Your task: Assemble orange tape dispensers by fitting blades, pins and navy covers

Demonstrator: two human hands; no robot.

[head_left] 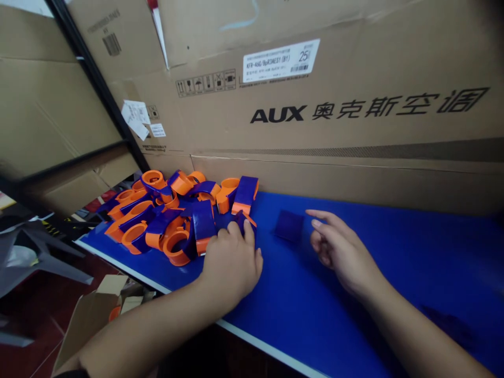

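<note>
Pile [177, 215] of orange-and-blue plastic parts lies under my left hand [232, 260], whose fingers [236, 231] curl onto its near edge, likely picking one. My right hand [338, 247] hangs loosely spread and holds nothing, with one blue square piece [289, 226] just beyond its fingertips on the worktop [354, 325]. I count roughly fifteen parts, overlapping. Next I'd need to pull one free.

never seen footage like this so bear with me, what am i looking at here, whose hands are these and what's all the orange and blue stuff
This is one picture from a camera worn on a person's head, looking down at their own two bare hands. The left hand rests on the edge of a pile of orange and dark blue plastic tape dispensers. The right hand hovers open beside a small dark blue square piece, not holding anything. Everything lies on a blue tabletop, with big brown cardboard boxes behind.
</note>
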